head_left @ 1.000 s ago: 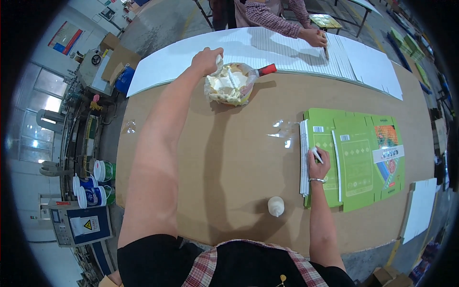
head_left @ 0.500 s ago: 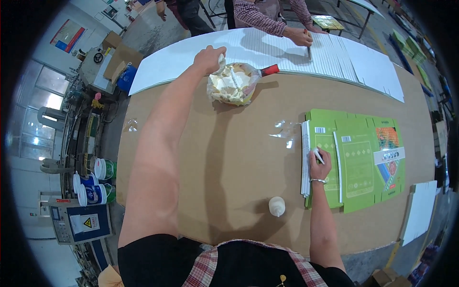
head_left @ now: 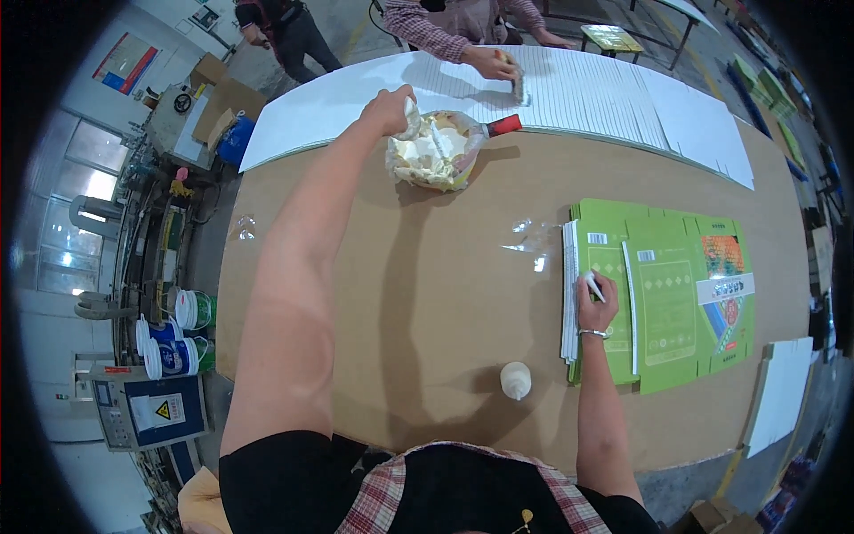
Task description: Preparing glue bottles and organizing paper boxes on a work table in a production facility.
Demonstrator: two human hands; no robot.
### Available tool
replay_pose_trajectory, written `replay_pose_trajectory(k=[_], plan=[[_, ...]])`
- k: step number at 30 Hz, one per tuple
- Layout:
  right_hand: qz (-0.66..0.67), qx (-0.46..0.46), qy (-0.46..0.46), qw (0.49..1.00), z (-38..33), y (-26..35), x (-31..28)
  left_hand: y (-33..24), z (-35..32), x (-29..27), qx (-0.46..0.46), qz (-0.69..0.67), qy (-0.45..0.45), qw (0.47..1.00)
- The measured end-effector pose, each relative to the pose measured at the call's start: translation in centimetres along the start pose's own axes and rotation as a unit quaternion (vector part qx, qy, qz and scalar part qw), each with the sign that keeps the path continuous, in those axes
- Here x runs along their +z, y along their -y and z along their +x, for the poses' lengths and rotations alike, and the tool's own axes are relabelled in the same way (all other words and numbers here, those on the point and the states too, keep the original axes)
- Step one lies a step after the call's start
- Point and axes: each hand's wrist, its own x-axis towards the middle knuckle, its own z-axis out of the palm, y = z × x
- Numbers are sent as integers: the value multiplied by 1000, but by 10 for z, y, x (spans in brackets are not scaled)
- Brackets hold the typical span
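My left hand reaches to the far side, its fingers closed on the whitish plastic lining at the rim of a bowl. Thick white paste fills this bowl, and a brush with a red handle sticks out to its right. At the right, my right hand rests on a stack of flat green printed cartons. A small white pointed nozzle shows between its closed fingers; whatever is behind the nozzle is hidden in the hand. A white squeeze bottle stands near me, left of my right forearm.
Across the far side of the brown table, a co-worker's hand works a brush over overlapping white sheets. Clear tape pieces lie mid-table. Buckets and a control cabinet stand at the left.
The co-worker's brush has moved left along the white sheets. Another person in the background has shifted left. My hands have barely moved.
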Motion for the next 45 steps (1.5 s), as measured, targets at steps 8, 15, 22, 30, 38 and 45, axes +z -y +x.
replay_pose_trajectory(k=[8,15,22,30,38,45], plan=[[8,-21,-6,1000,0,-5,1,-1,-4,11,29,-12,-6,999],[-30,-24,-2,999,0,-6,0,-9,-8,8,11,6,-11,1000],[-29,-22,-1,999,-1,-6,1,-14,-11,3,2,6,-6,1000],[-34,-12,6,999,0,-3,0,-16,-10,2,15,21,-17,1000],[-20,-9,4,1000,0,-4,-1,-21,-11,2,23,47,-31,998],[-14,1,5,1000,0,-7,0,-25,-11,0,25,46,-21,998]])
